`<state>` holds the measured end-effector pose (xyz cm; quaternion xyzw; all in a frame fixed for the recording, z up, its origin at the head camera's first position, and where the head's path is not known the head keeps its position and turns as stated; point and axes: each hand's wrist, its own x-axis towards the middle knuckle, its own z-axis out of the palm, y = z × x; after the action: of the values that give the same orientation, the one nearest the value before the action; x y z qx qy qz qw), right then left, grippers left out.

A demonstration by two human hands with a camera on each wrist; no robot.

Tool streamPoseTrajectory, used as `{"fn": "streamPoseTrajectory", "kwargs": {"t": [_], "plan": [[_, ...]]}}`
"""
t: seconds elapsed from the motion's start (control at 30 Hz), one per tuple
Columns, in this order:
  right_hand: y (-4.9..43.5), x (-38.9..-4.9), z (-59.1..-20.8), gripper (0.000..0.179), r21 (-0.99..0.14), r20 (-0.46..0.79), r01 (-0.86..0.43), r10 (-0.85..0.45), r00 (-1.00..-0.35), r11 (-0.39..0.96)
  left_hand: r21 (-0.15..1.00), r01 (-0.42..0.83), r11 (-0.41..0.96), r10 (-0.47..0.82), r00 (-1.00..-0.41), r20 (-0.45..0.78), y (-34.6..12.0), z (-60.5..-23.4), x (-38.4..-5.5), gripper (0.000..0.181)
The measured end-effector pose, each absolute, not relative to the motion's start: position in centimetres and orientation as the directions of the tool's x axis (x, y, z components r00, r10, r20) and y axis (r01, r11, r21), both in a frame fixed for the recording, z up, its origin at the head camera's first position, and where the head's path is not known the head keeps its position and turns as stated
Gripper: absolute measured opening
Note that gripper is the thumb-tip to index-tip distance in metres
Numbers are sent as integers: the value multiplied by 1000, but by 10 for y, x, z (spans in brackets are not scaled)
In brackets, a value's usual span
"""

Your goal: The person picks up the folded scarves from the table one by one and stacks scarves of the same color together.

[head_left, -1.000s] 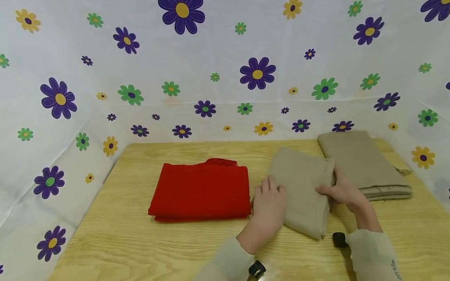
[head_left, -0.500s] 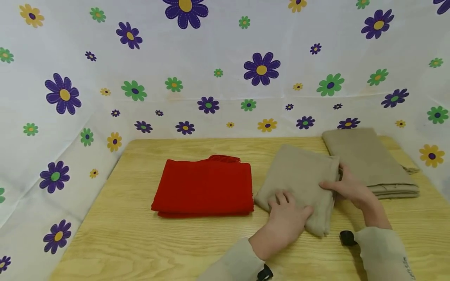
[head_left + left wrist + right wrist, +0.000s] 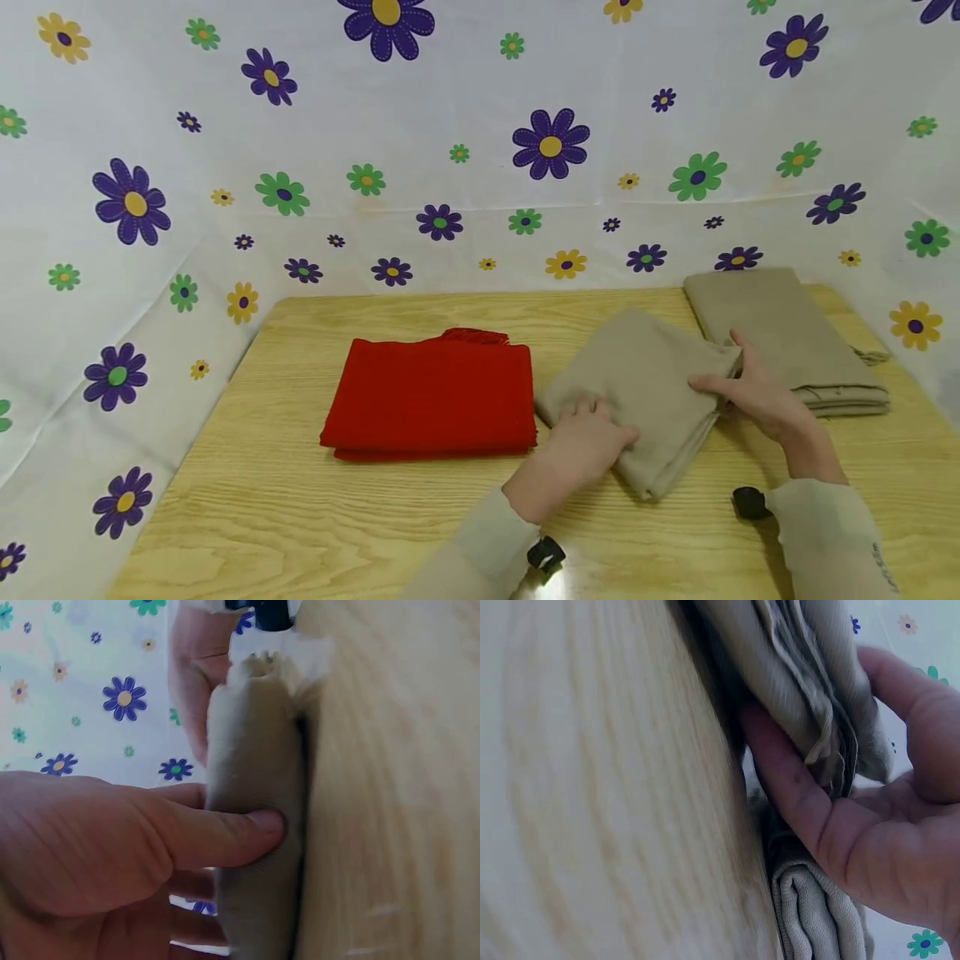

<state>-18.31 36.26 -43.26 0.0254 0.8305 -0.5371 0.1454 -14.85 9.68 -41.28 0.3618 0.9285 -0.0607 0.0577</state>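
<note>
A folded beige cloth (image 3: 645, 383) lies turned at an angle on the table, right of the red folded cloth (image 3: 431, 400). My left hand (image 3: 577, 454) rests on its near left part, fingers over the top. In the left wrist view the thumb (image 3: 232, 832) lies straight across the folded edge. At the opposite side my right hand (image 3: 761, 400) pinches the edge, thumb on top. The right wrist view shows a finger (image 3: 787, 765) beneath several layers of that edge, which is lifted off the table. The left hand's fingertips are partly hidden behind the cloth in its wrist view.
A second folded beige cloth (image 3: 780, 342) with a small fringe lies at the back right, close to the right hand. Red fringe (image 3: 476, 336) sticks out behind the red cloth. A white flowered sheet (image 3: 450, 183) stands round the wooden table (image 3: 300, 517).
The beige cloth has turned clockwise, its near corner shifting left. My left hand moved onto its top, then slightly left; my right hand, still pinching the edge, moved a little right.
</note>
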Motion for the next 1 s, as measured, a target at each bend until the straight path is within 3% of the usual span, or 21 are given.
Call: {"fn": "streamPoseTrajectory", "kwargs": {"t": [0.2, 0.37, 0.5, 0.63, 0.73, 0.87, 1.0], "plan": [[367, -184, -431, 105, -894, -260, 187, -132, -956, 407, -51, 723, 689, 705, -685, -182, 83, -404, -157, 29], [374, -175, -428, 96, -858, -270, 137, -206, -941, 496, -49, 713, 699, 690, -691, -214, 80, -404, -160, 21], [376, -166, -420, 98, -811, -322, 127, -255, -912, 571, -59, 694, 718, 669, -711, -215, 78, -405, -160, 16], [377, -161, -414, 96, -797, -389, 177, -265, -882, 578, -48, 685, 727, 660, -716, -226, 77, -403, -157, 12], [376, -161, -412, 85, -808, -398, 199, -263, -879, 555, 30, 685, 728, 663, -692, -287, 77, -398, -151, 11], [374, -165, -413, 74, -825, -354, 175, -249, -901, 538, 123, 659, 742, 655, -672, -346, 83, -395, -142, 30], [374, -165, -414, 70, -799, -324, 124, -248, -913, 588, 44, 646, 762, 628, -722, -289, 94, -400, -136, 40]]}}
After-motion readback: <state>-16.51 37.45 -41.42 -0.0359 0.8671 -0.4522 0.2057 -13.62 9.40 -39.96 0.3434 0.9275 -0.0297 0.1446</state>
